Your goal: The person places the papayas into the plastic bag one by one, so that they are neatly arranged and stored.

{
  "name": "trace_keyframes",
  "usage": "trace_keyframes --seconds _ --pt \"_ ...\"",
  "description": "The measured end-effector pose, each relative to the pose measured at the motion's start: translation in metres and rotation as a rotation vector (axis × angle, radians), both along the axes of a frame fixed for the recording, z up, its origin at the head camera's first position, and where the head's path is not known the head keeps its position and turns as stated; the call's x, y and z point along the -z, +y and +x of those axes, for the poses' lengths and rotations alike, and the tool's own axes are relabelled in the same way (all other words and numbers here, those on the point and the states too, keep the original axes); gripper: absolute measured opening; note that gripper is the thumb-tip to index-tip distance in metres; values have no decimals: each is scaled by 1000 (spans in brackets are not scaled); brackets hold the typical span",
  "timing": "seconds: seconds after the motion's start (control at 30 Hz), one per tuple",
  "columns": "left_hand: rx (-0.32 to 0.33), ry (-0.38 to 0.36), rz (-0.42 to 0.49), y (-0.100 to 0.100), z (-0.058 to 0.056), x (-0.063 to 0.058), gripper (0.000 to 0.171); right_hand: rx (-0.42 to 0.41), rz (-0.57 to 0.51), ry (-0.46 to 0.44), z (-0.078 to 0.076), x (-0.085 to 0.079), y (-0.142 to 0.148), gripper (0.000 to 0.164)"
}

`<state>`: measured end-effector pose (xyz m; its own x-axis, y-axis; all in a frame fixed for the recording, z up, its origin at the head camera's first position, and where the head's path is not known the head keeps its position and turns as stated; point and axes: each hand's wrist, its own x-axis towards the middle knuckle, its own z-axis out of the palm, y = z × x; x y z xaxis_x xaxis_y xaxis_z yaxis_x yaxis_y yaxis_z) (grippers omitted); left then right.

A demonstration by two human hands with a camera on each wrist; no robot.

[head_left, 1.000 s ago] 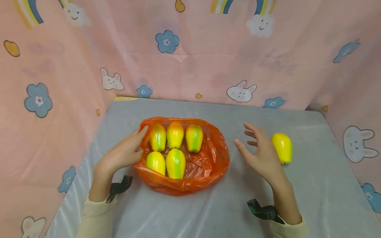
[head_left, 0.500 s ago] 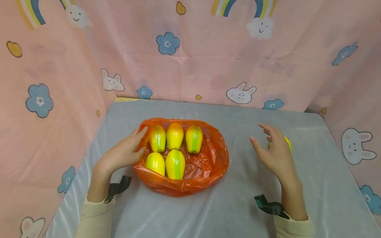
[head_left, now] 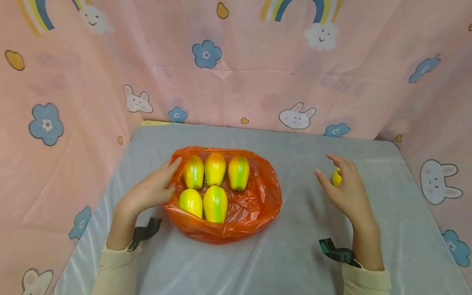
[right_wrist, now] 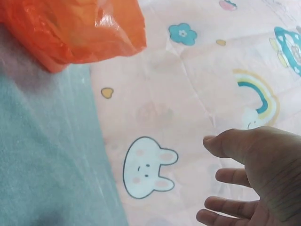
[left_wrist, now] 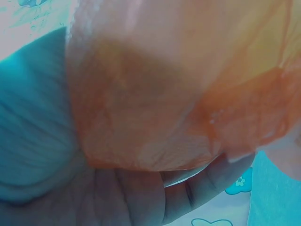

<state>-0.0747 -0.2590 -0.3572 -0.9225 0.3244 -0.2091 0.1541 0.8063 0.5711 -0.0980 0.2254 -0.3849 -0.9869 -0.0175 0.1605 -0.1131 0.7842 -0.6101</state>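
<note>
An orange plastic bag (head_left: pixel 271 192) lies with its mouth spread wide on the table. Inside it are several glossy papayas (head_left: pixel 215 203), yellow with green and orange tints. My left hand (head_left: pixel 149 188) is at the bag's left rim, its fingers nearly straight against the plastic. In the left wrist view the orange film (left_wrist: pixel 141 117) covers part of that hand, fingertips showing below it. Off to the right, my right hand (head_left: pixel 348 192) is over a single yellow papaya (head_left: pixel 336 178), mostly hidden behind it. The fingers (right_wrist: pixel 230 176) are spread and bent slightly, with nothing between them.
The table (head_left: pixel 287 254) wears a grey-blue cloth. Pink printed curtains (head_left: pixel 258 82) enclose it at the back and both sides. A dark wrist mount (head_left: pixel 147 231) sits on the left wrist, and a similar mount (head_left: pixel 337 252) on the right.
My right hand has moved rightward, away from the bag, and now covers most of the lone papaya. The left hand has stayed at the bag's rim, and the papayas inside have not moved.
</note>
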Motion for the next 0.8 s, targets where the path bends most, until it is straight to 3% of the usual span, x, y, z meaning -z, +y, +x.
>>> trace_keyframes --seconds 0.43,0.8 --pt "10 8 -19 -1 -1 0 75 71 45 -82 -11 25 29 69" --pt "11 0 -34 0 -1 -1 74 110 53 -143 -10 32 45 76"
